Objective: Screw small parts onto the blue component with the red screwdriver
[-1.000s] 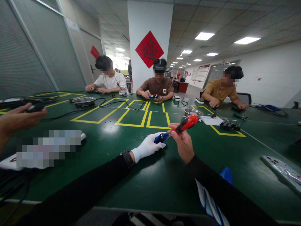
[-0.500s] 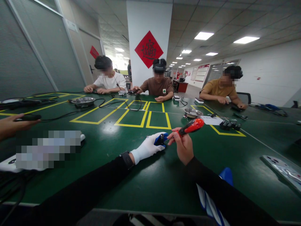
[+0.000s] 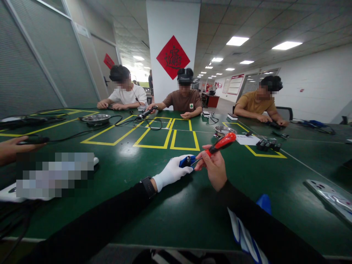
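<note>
My left hand [image 3: 173, 170], in a white glove with blue palm and fingers, is closed around a small black part with a shiny metal top [image 3: 188, 160]. The exact kind of this part cannot be made out. My right hand [image 3: 213, 167] is bare and grips a screwdriver [image 3: 221, 143] by the front of its red and black handle. The thin shaft points down and left to the black part. Whether the tip touches it is hidden by the fingers.
A loose blue and white glove [image 3: 247, 238] lies under my right forearm. A phone [image 3: 330, 198] is at the right. Black parts [image 3: 268, 145], white paper [image 3: 247, 139] and a metal bowl [image 3: 224, 131] stand beyond. Another person's hand [image 3: 16, 146] holds a dark object at left. Several people sit opposite.
My right hand and the screwdriver have shifted slightly, with the handle a little lower and further left. My left hand keeps its hold. The person opposite has moved a dark object leftward.
</note>
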{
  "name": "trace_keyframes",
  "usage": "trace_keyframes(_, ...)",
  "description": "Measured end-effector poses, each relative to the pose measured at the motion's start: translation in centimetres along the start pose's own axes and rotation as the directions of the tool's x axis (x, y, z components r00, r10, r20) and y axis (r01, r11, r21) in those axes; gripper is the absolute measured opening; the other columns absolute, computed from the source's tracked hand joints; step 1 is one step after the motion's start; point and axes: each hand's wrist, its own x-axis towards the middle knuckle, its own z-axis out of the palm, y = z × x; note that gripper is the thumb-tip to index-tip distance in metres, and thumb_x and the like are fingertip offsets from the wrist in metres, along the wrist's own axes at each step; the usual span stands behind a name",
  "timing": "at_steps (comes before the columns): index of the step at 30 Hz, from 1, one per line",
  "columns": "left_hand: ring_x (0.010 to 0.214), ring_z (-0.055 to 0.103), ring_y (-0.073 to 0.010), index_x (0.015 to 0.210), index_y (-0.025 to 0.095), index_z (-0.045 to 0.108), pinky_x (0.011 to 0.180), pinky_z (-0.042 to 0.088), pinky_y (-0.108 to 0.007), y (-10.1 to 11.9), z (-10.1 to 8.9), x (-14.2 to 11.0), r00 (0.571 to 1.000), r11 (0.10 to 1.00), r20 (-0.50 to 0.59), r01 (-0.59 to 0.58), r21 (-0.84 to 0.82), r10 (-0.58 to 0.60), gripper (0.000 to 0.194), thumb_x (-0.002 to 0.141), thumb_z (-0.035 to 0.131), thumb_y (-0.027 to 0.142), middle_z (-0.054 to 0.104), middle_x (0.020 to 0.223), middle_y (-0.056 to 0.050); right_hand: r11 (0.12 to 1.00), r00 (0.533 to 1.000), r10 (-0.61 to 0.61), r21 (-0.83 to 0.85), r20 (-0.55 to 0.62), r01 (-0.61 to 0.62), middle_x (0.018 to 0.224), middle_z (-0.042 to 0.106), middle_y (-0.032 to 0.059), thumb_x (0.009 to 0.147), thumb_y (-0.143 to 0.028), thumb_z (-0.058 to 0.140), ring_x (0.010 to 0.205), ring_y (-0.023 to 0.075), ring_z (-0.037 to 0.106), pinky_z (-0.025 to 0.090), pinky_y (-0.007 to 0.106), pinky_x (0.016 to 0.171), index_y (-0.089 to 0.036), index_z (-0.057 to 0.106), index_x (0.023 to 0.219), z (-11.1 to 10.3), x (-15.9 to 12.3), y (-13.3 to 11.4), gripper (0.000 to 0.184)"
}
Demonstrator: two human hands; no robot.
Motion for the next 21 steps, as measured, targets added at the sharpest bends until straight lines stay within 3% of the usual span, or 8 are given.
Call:
trace_keyframes(2,0.068,0.059,-0.0134,0.119,0.015,0.059,0.064,0.048,-0.025,0.1,0.1,0.0,1.000,1.000,0.009,0.010,-0.025,-0.010,0.046,0.074,0.061,0.021,0.068,0.096,-0.004,0.995,0.998,0.056,0.079,0.041,-0.059,0.077,0.059,-0.0041,0.089,-0.039,0.051,0.052,0.0113,0.062,0.050,0.026,0.052,-0.026,0.047,0.113,-0.1,0.3,-0.2,0.028)
trace_keyframes(4,0.063,0.056,-0.0114,0.119,0.015,0.059,0.058,0.045,-0.023,0.1,0.1,-0.1,1.000,0.999,0.010,0.017,-0.040,-0.017,0.045,0.074,0.061,0.022,0.068,0.093,-0.003,0.997,0.995,0.074,0.034,0.060,-0.076,0.083,0.060,-0.0017,0.089,-0.041,0.048,0.053,0.0115,0.062,0.050,0.028,0.054,-0.025,0.049,0.116,-0.3,0.4,-0.6,0.031)
trace_keyframes(7,0.063,0.055,-0.0115,0.122,0.016,0.058,0.056,0.044,-0.022,0.0,0.1,-0.1,0.999,0.998,0.011,0.041,-0.055,-0.041,0.048,0.074,0.062,0.024,0.067,0.094,-0.003,0.970,0.998,-0.062,-0.235,0.023,0.065,0.093,0.062,0.0027,0.079,-0.035,0.065,0.063,0.0131,0.062,0.050,0.030,0.061,-0.021,0.059,0.100,-0.3,0.4,-1.3,0.026)
trace_keyframes(9,0.061,0.054,-0.0112,0.123,0.017,0.057,0.055,0.043,-0.022,0.0,0.1,-0.1,0.999,0.997,0.017,0.050,-0.061,-0.050,0.050,0.074,0.062,0.024,0.067,0.091,-0.003,0.931,0.981,-0.188,-0.310,0.039,0.191,0.099,0.062,0.0036,0.073,-0.026,0.073,0.079,0.0157,0.063,0.050,0.033,0.075,-0.020,0.058,0.083,0.0,0.3,-1.7,0.019)
trace_keyframes(12,0.059,0.052,-0.0104,0.117,0.017,0.059,0.056,0.043,-0.022,0.0,0.1,0.0,0.999,0.997,0.020,0.042,-0.060,-0.041,0.045,0.074,0.062,0.024,0.066,0.086,-0.001,0.973,0.976,-0.167,-0.134,0.138,0.186,0.080,0.061,-0.0022,0.081,-0.023,0.065,0.067,0.0118,0.058,0.049,0.030,0.069,-0.022,0.048,0.077,0.6,0.0,-1.7,0.018)
trace_keyframes(15,0.063,0.054,-0.0111,0.112,0.016,0.061,0.062,0.045,-0.024,0.1,0.1,0.0,1.000,0.997,0.016,0.022,-0.075,-0.020,0.040,0.073,0.060,0.020,0.066,0.087,-0.001,0.991,0.977,-0.117,-0.047,0.178,0.127,0.065,0.051,-0.0073,0.084,-0.025,0.062,0.054,0.0093,0.049,0.044,0.025,0.057,-0.026,0.048,0.095,0.9,-0.1,-1.2,0.017)
trace_keyframes(18,0.063,0.054,-0.0112,0.112,0.016,0.060,0.062,0.045,-0.024,0.2,0.2,0.0,1.000,0.997,0.014,0.029,-0.076,-0.028,0.039,0.073,0.060,0.021,0.064,0.084,-0.001,0.988,0.978,-0.125,-0.073,0.167,0.138,0.077,0.055,-0.0029,0.089,-0.031,0.053,0.066,0.0120,0.054,0.047,0.030,0.069,-0.025,0.051,0.109,0.7,-0.1,-1.0,0.021)
trace_keyframes(21,0.057,0.051,-0.0103,0.114,0.016,0.059,0.056,0.043,-0.023,0.2,0.1,0.0,0.998,0.997,0.012,0.055,-0.046,-0.054,0.041,0.074,0.061,0.024,0.064,0.080,0.000,0.959,0.970,-0.172,-0.196,0.171,0.204,0.096,0.060,0.0036,0.086,-0.030,0.058,0.084,0.0159,0.059,0.047,0.034,0.081,-0.021,0.061,0.095,0.4,0.0,-1.3,0.013)
